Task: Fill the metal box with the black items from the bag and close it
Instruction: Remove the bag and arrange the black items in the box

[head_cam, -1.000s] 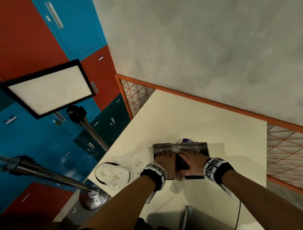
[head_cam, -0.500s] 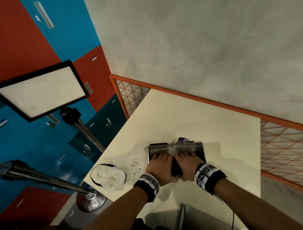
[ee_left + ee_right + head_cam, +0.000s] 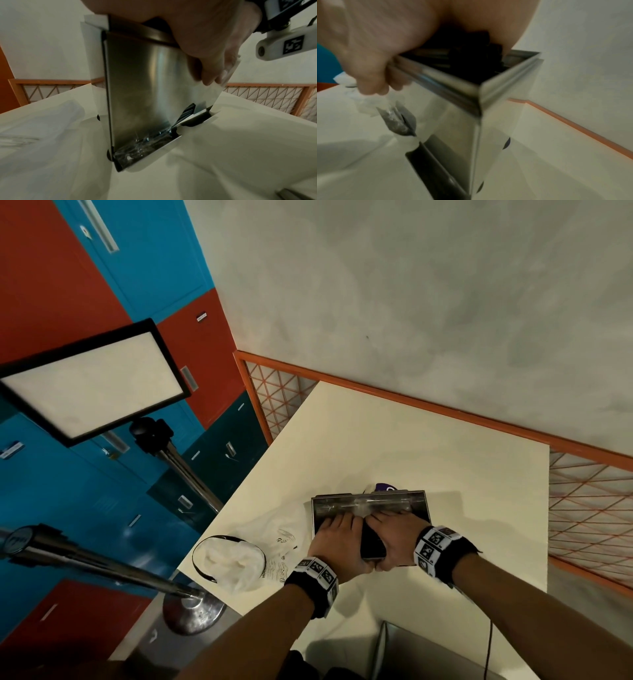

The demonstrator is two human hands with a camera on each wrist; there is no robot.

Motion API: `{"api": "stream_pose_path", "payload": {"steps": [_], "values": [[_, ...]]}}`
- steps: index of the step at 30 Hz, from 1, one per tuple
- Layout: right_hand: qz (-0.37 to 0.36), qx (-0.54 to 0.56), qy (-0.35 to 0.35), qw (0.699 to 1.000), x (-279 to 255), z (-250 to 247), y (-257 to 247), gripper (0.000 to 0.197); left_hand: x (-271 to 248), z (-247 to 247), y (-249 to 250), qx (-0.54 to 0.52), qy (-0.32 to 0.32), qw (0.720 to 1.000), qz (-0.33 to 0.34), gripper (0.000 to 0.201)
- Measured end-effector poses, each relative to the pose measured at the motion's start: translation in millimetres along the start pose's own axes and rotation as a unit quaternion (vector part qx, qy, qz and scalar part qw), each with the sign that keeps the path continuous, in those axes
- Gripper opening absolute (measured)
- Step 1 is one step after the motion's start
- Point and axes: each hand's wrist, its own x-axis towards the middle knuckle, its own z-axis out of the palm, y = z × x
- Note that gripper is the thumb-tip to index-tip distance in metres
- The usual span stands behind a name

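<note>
The metal box point(image 3: 419, 501) stands tilted up on the cream table point(image 3: 428, 440), its near end raised. My left hand point(image 3: 337, 539) and right hand point(image 3: 394, 537) grip it side by side, fingers reaching over its open face. Black items point(image 3: 371, 542) fill the gap between my hands. The left wrist view has the box's shiny wall point(image 3: 140, 81), crinkled clear plastic point(image 3: 142, 140) at its low end and a ribbed black item point(image 3: 187, 112). Blurred in the right wrist view, fingers point(image 3: 373, 81) curl round the box rim point(image 3: 458, 94) above more black items point(image 3: 471, 60).
A white bag with a black handle point(image 3: 229, 563) and a printed clear plastic sheet point(image 3: 277, 542) lie left of the box. Something purple point(image 3: 385, 487) peeks from behind it. A grey metal piece point(image 3: 428, 655) lies near me. A light panel point(image 3: 92, 381) on a stand point(image 3: 193, 611) is at the left.
The box lay flat under both hands a second ago; its near end has come up, and both hands have drawn closer together on it.
</note>
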Motion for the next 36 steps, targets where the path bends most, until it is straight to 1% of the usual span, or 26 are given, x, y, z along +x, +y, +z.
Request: {"api": "stream_pose_path", "payload": {"steps": [2,6,9,11,14,17,20,24,28,32,36], "values": [[-0.007,-0.008,0.017,1.0,0.0,1.6,0.4,0.097,-0.1,-0.7,0.8,0.001,-0.001,1.0,0.001,0.087],[-0.004,-0.027,0.02,0.999,-1.8,10.2,2.0,0.098,-1.1,0.0,1.8,0.006,-0.004,1.0,0.008,0.087],[0.004,-0.052,0.031,0.998,-5.1,14.6,0.1,0.09,-5.0,2.4,2.0,0.006,0.005,1.0,0.007,0.081],[0.025,-0.058,0.041,0.997,-9.3,16.8,-5.0,0.078,-7.3,5.4,2.5,0.011,0.009,1.0,0.01,0.073],[0.077,-0.056,0.019,0.995,-12.9,20.7,-19.0,0.068,-9.7,8.0,3.4,0.012,0.013,1.0,0.008,0.069],[0.141,-0.057,0.014,0.988,-12.2,22.9,-36.7,0.062,-9.6,5.8,3.1,0.016,0.003,1.0,0.008,0.068],[0.171,-0.058,0.018,0.983,-11.6,21.5,-45.7,0.059,-8.3,3.4,3.3,0.013,-0.008,1.0,0.007,0.068],[0.149,-0.046,0.039,0.987,-17.5,23.4,-40.3,0.061,-8.8,4.2,2.9,0.016,-0.009,1.0,0.008,0.064],[0.111,-0.027,0.039,0.993,-22.9,34.9,-30.3,0.058,-16.3,13.5,5.9,0.008,-0.01,1.0,0.014,0.058],[0.09,-0.025,0.029,0.995,-22.0,46.4,-27.4,0.063,-24.1,19.9,11.0,0.002,-0.02,1.0,-0.002,0.062],[0.083,-0.03,0.026,0.996,-20.3,47.2,-25.7,0.067,-22.2,19.1,11.6,0.005,-0.03,1.0,-0.005,0.063]]}}
